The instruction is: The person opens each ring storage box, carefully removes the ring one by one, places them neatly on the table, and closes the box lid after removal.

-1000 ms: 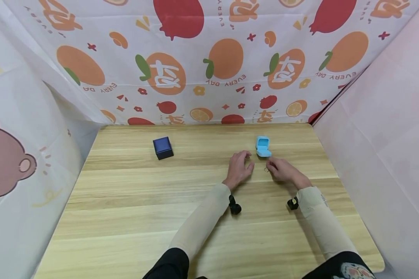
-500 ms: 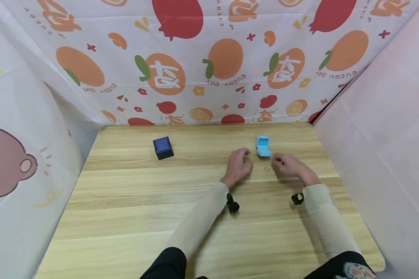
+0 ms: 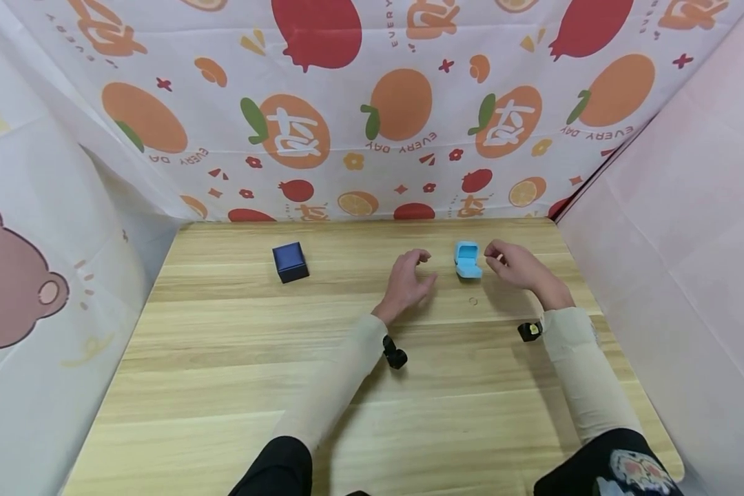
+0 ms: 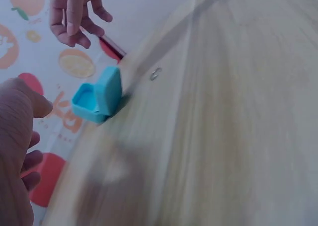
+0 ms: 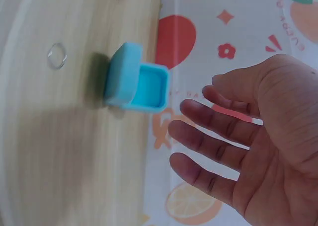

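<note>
A light-blue ring box (image 3: 468, 262) stands with its lid raised toward the back of the table, and its hollow inside shows in the right wrist view. In front of it a thin silvery ring (image 5: 65, 56) lies on the wood. My left hand (image 3: 404, 282) hovers left of the box, fingers loosely bent and holding nothing. On the box's other side is my right hand (image 3: 517, 266), fingertips close to it but apart. The right wrist view shows that hand's fingers (image 5: 208, 119) relaxed and spread, with nothing in them.
A dark-blue closed box (image 3: 290, 262) sits at the back left of the wooden table (image 3: 235, 372). Fruit-printed cloth (image 3: 341, 172) hangs right behind the table's far edge. Pale cloth walls (image 3: 669, 227) close in both sides.
My right hand has left the ring, which stays on the table, and moved right and back beside the light-blue box. My left hand has shifted left and slightly back.
</note>
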A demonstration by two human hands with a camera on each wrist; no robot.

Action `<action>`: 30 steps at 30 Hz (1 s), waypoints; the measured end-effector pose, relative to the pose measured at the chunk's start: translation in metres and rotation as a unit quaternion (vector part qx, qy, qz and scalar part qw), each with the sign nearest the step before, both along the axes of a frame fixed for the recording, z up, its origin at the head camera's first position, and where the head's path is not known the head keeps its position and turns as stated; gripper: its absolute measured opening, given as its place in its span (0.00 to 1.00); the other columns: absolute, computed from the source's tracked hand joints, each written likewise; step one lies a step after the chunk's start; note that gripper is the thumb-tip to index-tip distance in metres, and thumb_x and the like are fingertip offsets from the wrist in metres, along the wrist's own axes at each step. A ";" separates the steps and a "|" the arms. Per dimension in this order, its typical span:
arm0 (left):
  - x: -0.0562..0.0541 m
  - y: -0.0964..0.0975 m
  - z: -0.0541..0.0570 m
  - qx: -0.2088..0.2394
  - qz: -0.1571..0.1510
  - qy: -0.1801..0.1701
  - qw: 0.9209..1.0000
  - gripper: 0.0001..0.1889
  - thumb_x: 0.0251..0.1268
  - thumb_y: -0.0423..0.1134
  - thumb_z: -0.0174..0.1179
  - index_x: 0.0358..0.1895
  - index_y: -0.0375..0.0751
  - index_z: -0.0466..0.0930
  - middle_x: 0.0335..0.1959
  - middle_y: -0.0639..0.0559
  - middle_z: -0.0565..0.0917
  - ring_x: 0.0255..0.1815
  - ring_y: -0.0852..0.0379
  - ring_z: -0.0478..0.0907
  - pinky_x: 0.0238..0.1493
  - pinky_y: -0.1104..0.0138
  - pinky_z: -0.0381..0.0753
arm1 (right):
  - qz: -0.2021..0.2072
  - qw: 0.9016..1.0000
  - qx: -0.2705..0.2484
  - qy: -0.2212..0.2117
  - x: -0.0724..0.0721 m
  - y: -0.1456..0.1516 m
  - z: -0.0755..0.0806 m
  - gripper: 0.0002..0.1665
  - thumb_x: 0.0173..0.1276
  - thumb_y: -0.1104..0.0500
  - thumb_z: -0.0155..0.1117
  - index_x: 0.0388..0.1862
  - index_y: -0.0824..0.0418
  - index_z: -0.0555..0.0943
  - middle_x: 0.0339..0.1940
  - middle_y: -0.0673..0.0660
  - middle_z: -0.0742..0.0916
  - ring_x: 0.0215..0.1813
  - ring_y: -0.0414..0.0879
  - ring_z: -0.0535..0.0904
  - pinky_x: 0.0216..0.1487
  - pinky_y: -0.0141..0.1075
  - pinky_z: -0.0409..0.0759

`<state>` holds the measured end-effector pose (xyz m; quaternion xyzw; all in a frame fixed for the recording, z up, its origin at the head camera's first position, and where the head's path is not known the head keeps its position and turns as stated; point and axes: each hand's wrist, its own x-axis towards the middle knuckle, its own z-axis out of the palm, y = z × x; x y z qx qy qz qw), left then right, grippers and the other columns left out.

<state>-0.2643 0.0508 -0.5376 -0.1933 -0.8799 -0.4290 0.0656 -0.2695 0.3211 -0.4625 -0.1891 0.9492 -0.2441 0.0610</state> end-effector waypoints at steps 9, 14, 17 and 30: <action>-0.008 -0.033 0.010 0.019 0.007 0.005 1.000 0.23 0.67 0.40 0.66 0.62 0.37 0.75 0.58 0.40 0.82 0.61 0.41 0.77 0.66 0.53 0.73 | 0.036 0.999 0.010 0.021 -0.008 -0.026 0.009 0.19 0.77 0.61 0.55 0.61 0.69 0.75 0.53 0.66 0.85 0.52 0.60 0.83 0.55 0.54 0.81; -0.011 -0.053 0.017 0.035 0.018 0.019 0.999 0.23 0.65 0.38 0.67 0.61 0.35 0.75 0.57 0.38 0.82 0.61 0.39 0.77 0.66 0.52 0.72 | 0.056 0.998 0.000 0.024 -0.014 -0.043 0.013 0.20 0.77 0.60 0.54 0.63 0.68 0.74 0.56 0.67 0.84 0.54 0.61 0.82 0.58 0.55 0.80; -0.012 -0.064 0.020 0.035 0.021 0.026 0.999 0.23 0.65 0.38 0.67 0.60 0.35 0.76 0.56 0.39 0.83 0.61 0.38 0.77 0.67 0.52 0.72 | 0.065 0.998 -0.006 0.020 -0.017 -0.052 0.014 0.20 0.78 0.59 0.54 0.64 0.65 0.73 0.58 0.66 0.84 0.55 0.60 0.82 0.59 0.55 0.79; -0.003 -0.104 0.028 0.016 0.042 0.013 0.999 0.24 0.66 0.38 0.67 0.62 0.33 0.75 0.58 0.36 0.81 0.62 0.38 0.75 0.69 0.48 0.67 | 0.088 0.995 -0.027 0.030 -0.026 -0.090 0.016 0.20 0.78 0.59 0.54 0.64 0.67 0.74 0.63 0.67 0.82 0.58 0.61 0.81 0.62 0.55 0.77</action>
